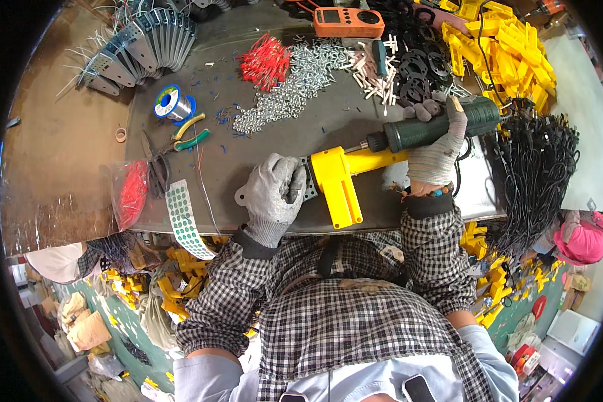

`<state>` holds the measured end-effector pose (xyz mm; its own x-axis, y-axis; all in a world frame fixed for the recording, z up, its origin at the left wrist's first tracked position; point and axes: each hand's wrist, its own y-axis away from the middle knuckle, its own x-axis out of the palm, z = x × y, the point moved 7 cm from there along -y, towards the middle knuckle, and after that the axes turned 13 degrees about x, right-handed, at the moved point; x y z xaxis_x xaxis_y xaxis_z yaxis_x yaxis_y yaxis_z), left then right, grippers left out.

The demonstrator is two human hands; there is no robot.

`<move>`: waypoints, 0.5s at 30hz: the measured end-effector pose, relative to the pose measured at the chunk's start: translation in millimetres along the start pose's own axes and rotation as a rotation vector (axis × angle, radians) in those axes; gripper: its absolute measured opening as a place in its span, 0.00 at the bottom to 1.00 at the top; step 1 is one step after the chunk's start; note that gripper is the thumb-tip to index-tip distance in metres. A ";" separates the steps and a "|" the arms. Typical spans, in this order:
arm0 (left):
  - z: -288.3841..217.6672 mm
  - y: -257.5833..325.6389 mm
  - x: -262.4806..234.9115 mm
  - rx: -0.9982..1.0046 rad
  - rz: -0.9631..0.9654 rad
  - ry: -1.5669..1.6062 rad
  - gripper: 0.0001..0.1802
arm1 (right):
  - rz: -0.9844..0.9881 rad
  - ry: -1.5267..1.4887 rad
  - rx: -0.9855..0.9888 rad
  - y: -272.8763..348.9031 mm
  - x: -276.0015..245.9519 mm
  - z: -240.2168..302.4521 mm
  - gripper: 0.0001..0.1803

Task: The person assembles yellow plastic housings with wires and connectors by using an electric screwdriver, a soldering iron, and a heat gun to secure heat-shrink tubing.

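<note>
My left hand, in a grey coated glove, is closed around a metal bracket with holes. Its rounded end pokes out on the hand's left side. The bracket's right end meets a yellow plastic housing with a handle reaching right. My right hand, also gloved, wraps around a dark green electric screwdriver held almost level. Its bit points left, with the tip close to the housing's upper edge; whether they touch I cannot tell. A bead bracelet circles my right wrist.
Loose screws and nuts, red parts and an orange multimeter lie at the back. Solder wire, pliers and a sticker sheet are left. Black cables and yellow housings crowd the right.
</note>
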<state>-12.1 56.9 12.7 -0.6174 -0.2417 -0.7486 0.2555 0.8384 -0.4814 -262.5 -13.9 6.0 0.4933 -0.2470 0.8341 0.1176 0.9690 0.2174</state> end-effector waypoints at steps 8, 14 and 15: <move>3.1 0.4 -2.1 -0.128 -0.016 0.122 0.09 | -0.047 -0.036 0.015 -5.5 -10.3 -2.7 0.13; -4.4 -1.9 -2.3 -0.002 -0.019 -0.009 0.09 | -0.078 -0.002 -0.007 -5.0 -10.7 2.2 0.13; -3.6 -1.4 -2.7 -0.004 -0.020 -0.010 0.09 | -0.069 -0.009 -0.002 -5.6 -10.1 1.4 0.13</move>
<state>-13.5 58.2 17.0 -0.6150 -0.2633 -0.7432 0.2403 0.8352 -0.4947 -269.4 -16.9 -3.0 0.4759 -0.3134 0.8218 0.1527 0.9496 0.2737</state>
